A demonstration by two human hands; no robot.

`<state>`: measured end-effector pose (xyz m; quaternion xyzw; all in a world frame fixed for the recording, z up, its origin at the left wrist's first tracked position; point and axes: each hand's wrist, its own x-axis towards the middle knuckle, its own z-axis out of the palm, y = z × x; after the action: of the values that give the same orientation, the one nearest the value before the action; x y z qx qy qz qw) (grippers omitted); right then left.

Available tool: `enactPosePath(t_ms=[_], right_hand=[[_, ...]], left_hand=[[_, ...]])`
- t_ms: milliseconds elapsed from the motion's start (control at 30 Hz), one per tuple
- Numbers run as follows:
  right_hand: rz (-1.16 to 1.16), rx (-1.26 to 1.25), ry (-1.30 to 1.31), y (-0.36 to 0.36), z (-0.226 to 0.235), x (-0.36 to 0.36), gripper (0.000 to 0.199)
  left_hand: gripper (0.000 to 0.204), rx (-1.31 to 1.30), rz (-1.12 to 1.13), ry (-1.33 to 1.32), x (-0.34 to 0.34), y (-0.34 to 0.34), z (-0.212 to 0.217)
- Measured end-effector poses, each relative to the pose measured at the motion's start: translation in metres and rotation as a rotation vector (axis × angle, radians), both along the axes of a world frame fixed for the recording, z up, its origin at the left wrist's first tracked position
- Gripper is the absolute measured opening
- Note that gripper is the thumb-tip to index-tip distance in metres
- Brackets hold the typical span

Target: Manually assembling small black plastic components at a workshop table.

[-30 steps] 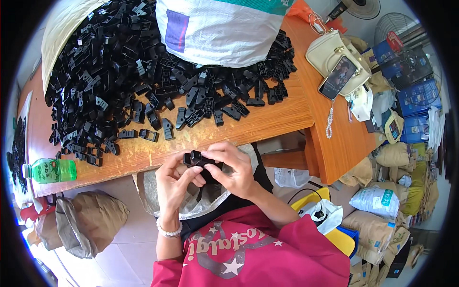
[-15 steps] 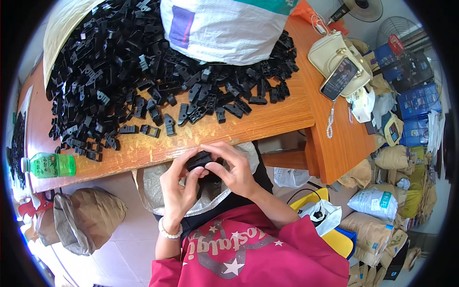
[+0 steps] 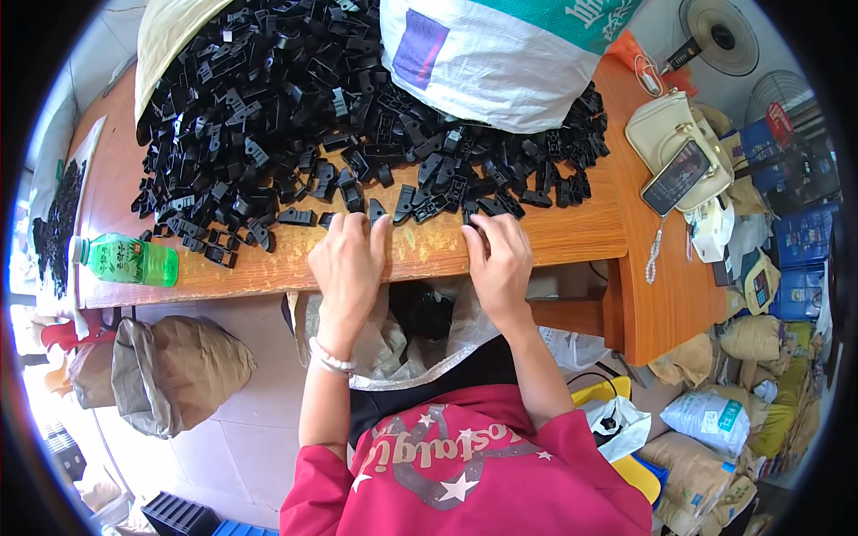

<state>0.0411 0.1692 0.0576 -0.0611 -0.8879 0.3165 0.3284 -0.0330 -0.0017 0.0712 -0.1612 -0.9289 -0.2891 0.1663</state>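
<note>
Small black plastic parts [image 3: 286, 116] lie in a big heap across the wooden table [image 3: 572, 237]. At the heap's near edge my left hand [image 3: 347, 272] is closed, its thumb and fingertips at a black plastic part [image 3: 375, 212]. Farther right, my right hand [image 3: 502, 272] has its fingers curled and pinched at another black part [image 3: 469, 211]; its fingertips partly hide the contact. Between my forearms, below the table edge, an opened whitish woven sack [image 3: 380, 344] holds dark contents [image 3: 422, 310].
A white woven bag [image 3: 483, 80] rests on the heap. The green bottle [image 3: 130, 260] stands at the table's left end. On the right are a phone [image 3: 677, 177] and a cream handbag [image 3: 666, 125]. Brown paper sacks [image 3: 192, 366] stand on the floor at left.
Both hands have moved apart and forward from above the sack to the heap's near edge. The black part they held together is no longer in them. The view has shifted slightly.
</note>
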Motion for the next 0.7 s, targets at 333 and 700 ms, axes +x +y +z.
enactPosePath(t_ms=[333,700], right_hand=[[-0.183,0.104,-0.123,-0.003,-0.006,-0.001,0.03],[-0.281,0.16,-0.198,-0.007,-0.005,-0.009,0.031]], left_hand=[[0.013,0.402,-0.145,-0.136,0.014,0.001,-0.002],[0.026,0.765,-0.119,-0.461,0.042,0.011,-0.007]])
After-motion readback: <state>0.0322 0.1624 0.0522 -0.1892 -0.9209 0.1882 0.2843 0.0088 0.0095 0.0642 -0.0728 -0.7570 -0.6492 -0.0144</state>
